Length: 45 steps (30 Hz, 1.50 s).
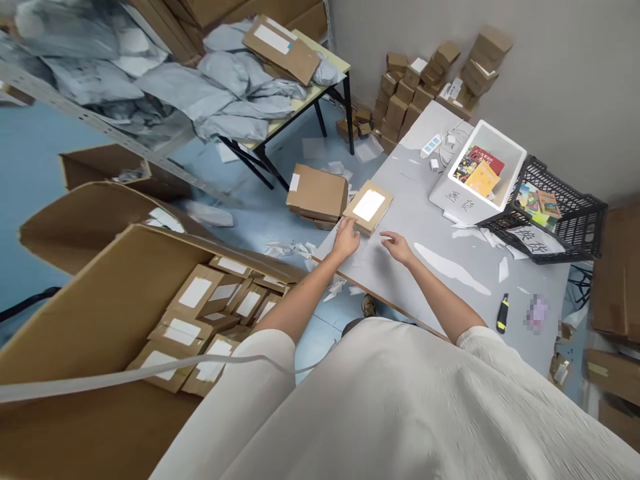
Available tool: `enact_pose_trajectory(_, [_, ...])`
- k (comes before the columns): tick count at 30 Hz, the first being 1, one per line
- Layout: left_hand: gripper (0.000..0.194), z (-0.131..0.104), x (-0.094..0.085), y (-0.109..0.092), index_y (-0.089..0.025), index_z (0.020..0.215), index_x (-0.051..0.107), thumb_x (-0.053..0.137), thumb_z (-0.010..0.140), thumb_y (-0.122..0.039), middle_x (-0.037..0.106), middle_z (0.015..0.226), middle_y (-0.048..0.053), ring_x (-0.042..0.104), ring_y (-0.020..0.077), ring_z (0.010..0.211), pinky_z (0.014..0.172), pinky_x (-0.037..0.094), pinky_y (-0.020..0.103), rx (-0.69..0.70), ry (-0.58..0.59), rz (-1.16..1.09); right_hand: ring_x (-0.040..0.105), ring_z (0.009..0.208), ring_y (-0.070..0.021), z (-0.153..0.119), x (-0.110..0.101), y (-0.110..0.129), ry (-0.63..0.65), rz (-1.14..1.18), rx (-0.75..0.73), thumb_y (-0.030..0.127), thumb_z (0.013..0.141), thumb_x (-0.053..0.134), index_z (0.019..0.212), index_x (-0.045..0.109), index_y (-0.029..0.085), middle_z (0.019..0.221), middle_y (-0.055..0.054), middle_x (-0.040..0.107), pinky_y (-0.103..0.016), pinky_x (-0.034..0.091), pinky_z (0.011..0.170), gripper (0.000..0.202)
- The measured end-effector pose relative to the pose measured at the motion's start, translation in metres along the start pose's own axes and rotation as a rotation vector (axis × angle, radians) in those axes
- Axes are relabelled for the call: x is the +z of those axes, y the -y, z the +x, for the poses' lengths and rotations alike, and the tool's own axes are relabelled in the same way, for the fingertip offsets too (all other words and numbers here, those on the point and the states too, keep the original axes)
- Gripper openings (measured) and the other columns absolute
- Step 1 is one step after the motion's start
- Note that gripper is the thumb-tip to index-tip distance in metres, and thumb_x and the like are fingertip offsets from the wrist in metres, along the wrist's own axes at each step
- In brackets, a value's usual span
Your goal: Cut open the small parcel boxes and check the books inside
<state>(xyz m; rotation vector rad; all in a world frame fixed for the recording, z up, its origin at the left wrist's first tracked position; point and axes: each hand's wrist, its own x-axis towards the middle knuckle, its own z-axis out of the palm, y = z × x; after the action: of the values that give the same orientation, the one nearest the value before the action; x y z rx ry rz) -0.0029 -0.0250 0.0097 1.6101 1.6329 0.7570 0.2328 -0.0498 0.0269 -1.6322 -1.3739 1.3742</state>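
Observation:
A brown cardboard box (381,214) with a white label lies at the left end of the grey table (425,257). My left hand (347,239) is at the near left corner of this box, its fingers bent and apart; whether they press on the box is hard to tell. To the right, my right hand (397,247) hovers above the table top, apart from the box, with thumb and fingers spread and nothing in them. A larger brown box (317,193) sits just beyond the table's left edge.
On the table are a white foam bin (463,202), a black crate (580,230) holding booklets, a yellow-black cutter (503,315) and a power strip (431,146). At the left a large carton (95,307) holds several labelled boxes; a pale strap crosses it.

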Motion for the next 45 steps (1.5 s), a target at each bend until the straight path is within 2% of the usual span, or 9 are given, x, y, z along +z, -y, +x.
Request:
enact_pose_trajectory(7, [0.061,0.041,0.002,0.023,-0.023,0.142,0.068,0.071,0.082,-0.014,0.058,0.162,0.019,0.045,0.0414,0.164,0.140,0.035,0.062,-0.103,-0.016,-0.005,0.075,0.125,-0.0309,0.033,0.025,-0.011,0.024,0.007,0.042,0.038,0.082,0.081,0.122,0.085,0.024,0.150,-0.011,0.074,-0.055,0.054,0.124,0.043])
enact_pose_trajectory(13, [0.064,0.043,0.007,0.029,-0.022,0.153,0.061,0.065,0.091,-0.014,0.066,0.152,0.017,0.061,0.0358,0.148,0.132,0.048,0.054,-0.151,-0.028,-0.029,0.071,0.135,-0.0306,0.044,0.032,-0.022,0.041,0.061,0.042,0.040,0.081,0.083,0.127,0.084,0.028,0.146,-0.005,0.077,-0.053,0.052,0.127,0.048])
enact_pose_trajectory(16, [0.057,0.035,0.013,0.023,-0.019,0.152,0.063,0.065,0.095,-0.017,0.065,0.150,0.020,0.064,0.0378,0.145,0.129,0.051,0.052,-0.177,-0.033,0.020,0.071,0.136,-0.0307,0.041,0.029,-0.025,0.002,0.070,0.052,0.037,0.080,0.083,0.128,0.083,0.027,0.146,-0.006,0.078,-0.052,0.052,0.128,0.049])
enact_pose_trajectory(20, [0.046,0.026,0.025,0.008,-0.020,0.143,0.071,0.061,0.098,-0.017,0.068,0.137,0.019,0.067,0.0385,0.139,0.124,0.054,0.050,-0.230,-0.047,0.051,0.070,0.139,-0.0312,0.028,0.019,-0.026,-0.039,0.080,0.057,0.033,0.082,0.082,0.123,0.083,0.026,0.150,-0.007,0.076,-0.052,0.051,0.129,0.042])
enact_pose_trajectory(26, [0.036,0.018,0.048,-0.026,-0.023,0.131,0.077,0.063,0.098,-0.018,0.068,0.128,0.015,0.071,0.0355,0.130,0.118,0.056,0.046,-0.176,0.038,0.092,0.071,0.137,-0.0305,-0.005,-0.013,-0.029,-0.134,0.082,0.062,0.033,0.083,0.083,0.114,0.083,0.027,0.147,-0.004,0.076,-0.049,0.052,0.128,0.032])
enact_pose_trajectory(30, [0.033,0.007,0.077,-0.055,-0.024,0.126,0.077,0.065,0.096,-0.016,0.067,0.126,0.014,0.072,0.0351,0.126,0.114,0.057,0.046,-0.128,0.107,0.095,0.070,0.139,-0.0304,-0.034,-0.046,-0.040,-0.223,0.074,0.075,0.033,0.084,0.082,0.108,0.084,0.028,0.153,-0.003,0.073,-0.048,0.054,0.125,0.024])
enact_pose_trajectory(35, [0.033,-0.013,0.128,-0.096,-0.026,0.121,0.078,0.067,0.093,-0.014,0.067,0.123,0.012,0.074,0.0346,0.121,0.113,0.058,0.046,-0.092,0.203,0.090,0.067,0.144,-0.0304,-0.082,-0.098,-0.064,-0.324,0.068,0.087,0.037,0.083,0.084,0.105,0.086,0.029,0.155,-0.003,0.072,-0.047,0.054,0.124,0.024])
enact_pose_trajectory(41, [0.028,-0.045,0.202,-0.145,-0.028,0.114,0.078,0.067,0.091,-0.017,0.071,0.117,0.012,0.074,0.0364,0.122,0.112,0.060,0.049,0.011,0.296,0.114,0.075,0.128,-0.0293,-0.146,-0.158,-0.105,-0.455,0.118,0.150,0.035,0.080,0.082,0.096,0.084,0.027,0.137,-0.005,0.080,-0.050,0.055,0.123,0.018])
enact_pose_trajectory(45, [0.036,-0.074,0.247,-0.167,-0.028,0.123,0.076,0.068,0.090,-0.019,0.075,0.122,0.013,0.075,0.0354,0.121,0.112,0.060,0.049,0.040,0.343,0.108,0.077,0.117,-0.0285,-0.184,-0.191,-0.137,-0.521,0.116,0.228,0.033,0.079,0.080,0.095,0.082,0.024,0.121,-0.008,0.082,-0.051,0.058,0.118,0.018])
